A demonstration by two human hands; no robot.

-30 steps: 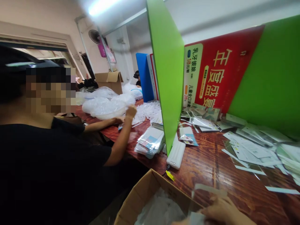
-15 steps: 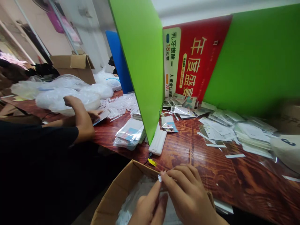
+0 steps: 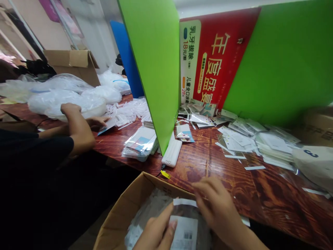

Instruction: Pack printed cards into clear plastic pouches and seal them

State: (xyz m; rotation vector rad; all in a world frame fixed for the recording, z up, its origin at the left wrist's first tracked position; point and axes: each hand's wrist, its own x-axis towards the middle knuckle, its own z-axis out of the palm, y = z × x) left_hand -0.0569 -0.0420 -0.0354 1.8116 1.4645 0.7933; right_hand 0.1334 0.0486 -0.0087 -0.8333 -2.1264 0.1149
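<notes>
My left hand (image 3: 156,232) and my right hand (image 3: 217,205) are at the bottom of the view, over an open cardboard box (image 3: 125,215). Between them is a clear plastic sleeve with a white strip and a printed card (image 3: 184,225). The left thumb presses on the sleeve's lower left part and the fingers below it are hidden. My right hand's fingers are bent and pinch the sleeve's upper right edge. The box holds more clear packets (image 3: 137,232).
Green divider panels (image 3: 156,69) and a red poster (image 3: 218,55) stand on the wooden table (image 3: 229,177). Loose cards and sleeves (image 3: 247,139) lie right, a white power bank (image 3: 171,152) and a packet stack (image 3: 140,142) by the divider. A co-worker's arm (image 3: 75,125) reaches left.
The view has turned right and down from the co-worker to the box. My hands have spread apart, and the sleeve with its card now shows between them.
</notes>
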